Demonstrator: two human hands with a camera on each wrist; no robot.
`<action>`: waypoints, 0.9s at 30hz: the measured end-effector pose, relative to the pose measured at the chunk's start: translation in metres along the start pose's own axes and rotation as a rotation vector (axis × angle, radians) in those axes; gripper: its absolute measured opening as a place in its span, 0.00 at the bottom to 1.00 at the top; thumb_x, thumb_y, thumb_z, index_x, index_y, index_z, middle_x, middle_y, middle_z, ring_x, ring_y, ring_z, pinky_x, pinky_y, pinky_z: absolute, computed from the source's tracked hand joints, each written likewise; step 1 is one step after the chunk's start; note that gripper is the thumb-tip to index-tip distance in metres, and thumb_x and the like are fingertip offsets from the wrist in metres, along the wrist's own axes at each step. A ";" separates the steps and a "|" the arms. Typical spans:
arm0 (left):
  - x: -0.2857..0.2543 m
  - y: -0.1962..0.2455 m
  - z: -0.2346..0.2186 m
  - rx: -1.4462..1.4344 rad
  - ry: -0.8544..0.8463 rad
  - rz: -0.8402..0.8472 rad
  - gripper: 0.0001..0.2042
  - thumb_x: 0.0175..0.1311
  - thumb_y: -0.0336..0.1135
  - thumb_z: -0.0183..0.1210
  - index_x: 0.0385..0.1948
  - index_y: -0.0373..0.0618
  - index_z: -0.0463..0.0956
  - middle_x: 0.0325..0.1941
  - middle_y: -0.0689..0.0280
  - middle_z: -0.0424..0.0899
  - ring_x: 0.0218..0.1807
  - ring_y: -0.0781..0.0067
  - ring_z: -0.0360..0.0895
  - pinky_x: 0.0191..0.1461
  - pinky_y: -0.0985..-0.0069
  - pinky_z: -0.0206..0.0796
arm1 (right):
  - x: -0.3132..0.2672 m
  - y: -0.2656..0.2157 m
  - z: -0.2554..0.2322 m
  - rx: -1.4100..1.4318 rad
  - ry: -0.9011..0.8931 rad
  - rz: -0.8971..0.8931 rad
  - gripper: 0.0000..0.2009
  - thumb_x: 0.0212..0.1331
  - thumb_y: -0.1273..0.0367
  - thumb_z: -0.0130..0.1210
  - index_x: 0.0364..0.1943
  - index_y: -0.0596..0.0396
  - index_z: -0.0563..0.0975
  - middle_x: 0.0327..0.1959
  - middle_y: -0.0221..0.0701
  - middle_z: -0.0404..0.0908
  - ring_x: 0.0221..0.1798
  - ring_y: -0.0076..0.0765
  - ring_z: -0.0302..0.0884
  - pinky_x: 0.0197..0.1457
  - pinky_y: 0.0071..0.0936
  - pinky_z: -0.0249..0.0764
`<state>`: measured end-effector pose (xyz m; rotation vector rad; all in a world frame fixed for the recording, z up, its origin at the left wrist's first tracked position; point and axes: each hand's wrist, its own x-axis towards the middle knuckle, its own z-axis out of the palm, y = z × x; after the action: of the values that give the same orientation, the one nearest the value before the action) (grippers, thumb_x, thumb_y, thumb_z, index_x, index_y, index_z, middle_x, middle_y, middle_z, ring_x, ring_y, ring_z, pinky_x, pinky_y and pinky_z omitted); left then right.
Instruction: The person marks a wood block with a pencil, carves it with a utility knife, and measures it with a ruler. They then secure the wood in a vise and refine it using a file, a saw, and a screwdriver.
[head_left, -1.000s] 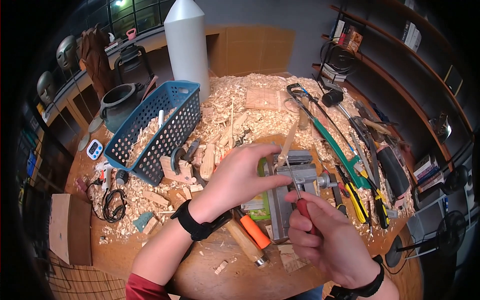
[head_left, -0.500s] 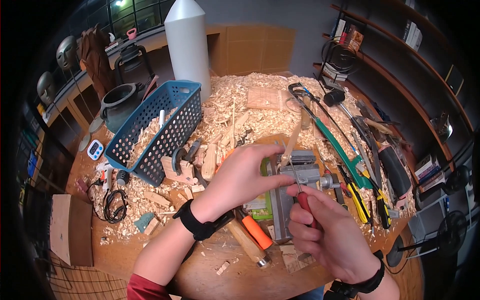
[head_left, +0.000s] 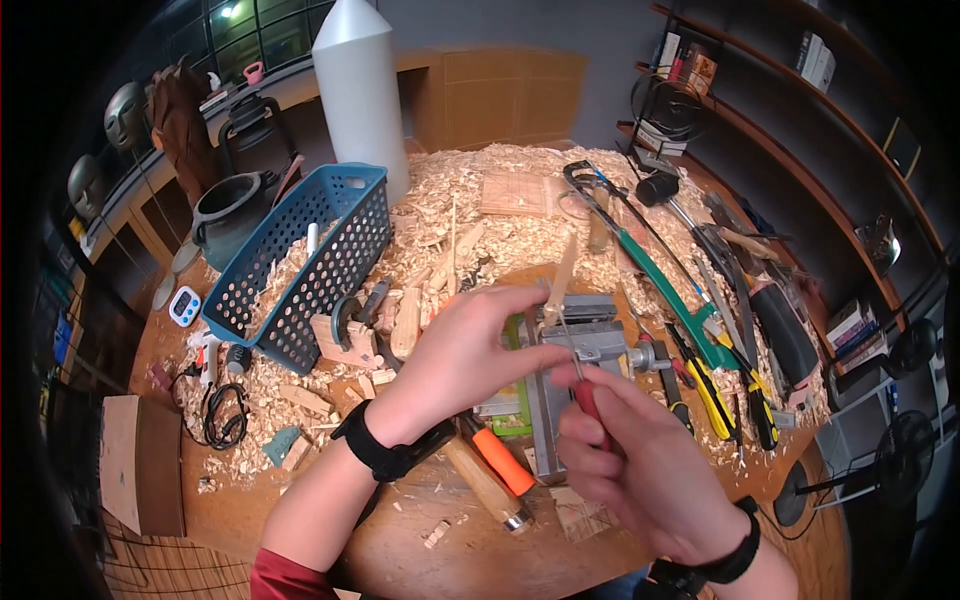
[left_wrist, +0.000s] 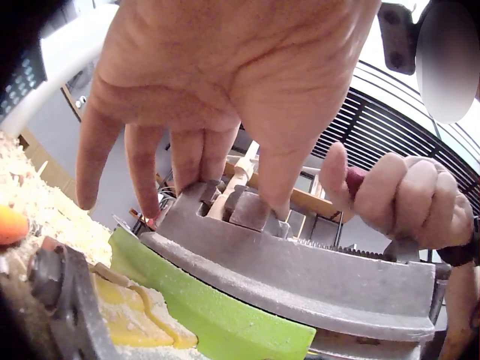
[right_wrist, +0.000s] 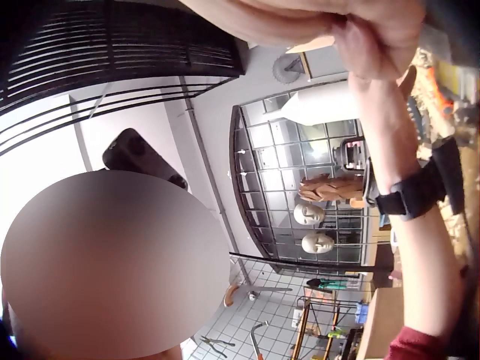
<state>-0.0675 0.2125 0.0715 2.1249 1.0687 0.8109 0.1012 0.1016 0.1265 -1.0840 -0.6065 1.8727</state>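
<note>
A slim pale wooden piece [head_left: 563, 272] stands clamped in the grey metal vise [head_left: 545, 425], tilted slightly in the head view. My left hand [head_left: 460, 355] arches over the vise; in the left wrist view, its fingers [left_wrist: 187, 161] are spread and extended downward, thumb and fingertips at the vise top [left_wrist: 300, 281] on either side of the wood [left_wrist: 238, 176]. Curled round the red handle [head_left: 588, 398] of a thin metal-shafted tool, my right hand [head_left: 645, 450] is just right of the vise. The shaft [head_left: 571, 345] points toward the wood's lower part; contact at its tip is unclear.
Wood shavings [head_left: 440, 170] surround a blue basket [head_left: 300, 290] at the left. An orange-handled tool [head_left: 502, 460] and a wooden handle [head_left: 480, 480] lie before the vise. Right of it are a green saw [head_left: 665, 285] and yellow-black tools [head_left: 706, 398].
The whole head view has shifted slightly to the left. Both hands keep nearly the same placement at the vise, with the red-handled tool still gripped in my right hand.
</note>
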 end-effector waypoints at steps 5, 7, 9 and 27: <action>0.000 0.000 0.001 -0.014 0.015 0.046 0.26 0.56 0.31 0.69 0.59 0.39 0.75 0.51 0.53 0.85 0.52 0.69 0.83 0.58 0.73 0.70 | -0.005 0.004 0.000 0.052 -0.005 0.011 0.13 0.77 0.65 0.37 0.58 0.54 0.69 0.29 0.21 0.60 0.25 0.16 0.51 0.26 0.15 0.50; -0.001 -0.001 0.000 -0.006 0.023 0.037 0.26 0.56 0.32 0.69 0.59 0.39 0.75 0.51 0.53 0.85 0.52 0.69 0.83 0.57 0.73 0.71 | -0.013 0.001 0.000 0.071 0.005 0.053 0.14 0.77 0.66 0.37 0.58 0.54 0.68 0.29 0.21 0.61 0.25 0.17 0.51 0.25 0.16 0.50; 0.000 0.003 -0.002 0.017 -0.018 0.000 0.26 0.56 0.32 0.69 0.59 0.39 0.76 0.49 0.53 0.86 0.51 0.70 0.83 0.56 0.73 0.71 | -0.004 0.001 0.003 0.042 0.009 0.023 0.14 0.77 0.66 0.38 0.58 0.54 0.68 0.29 0.21 0.60 0.25 0.16 0.51 0.25 0.15 0.49; -0.001 0.004 -0.003 -0.021 -0.001 0.028 0.26 0.56 0.31 0.68 0.59 0.39 0.76 0.51 0.53 0.85 0.54 0.69 0.82 0.59 0.73 0.70 | -0.015 -0.002 -0.002 0.056 0.002 0.063 0.14 0.76 0.66 0.39 0.60 0.54 0.68 0.29 0.20 0.61 0.24 0.16 0.52 0.24 0.15 0.50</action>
<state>-0.0682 0.2104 0.0760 2.1268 1.0285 0.8309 0.1071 0.0895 0.1335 -1.0792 -0.5211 1.9315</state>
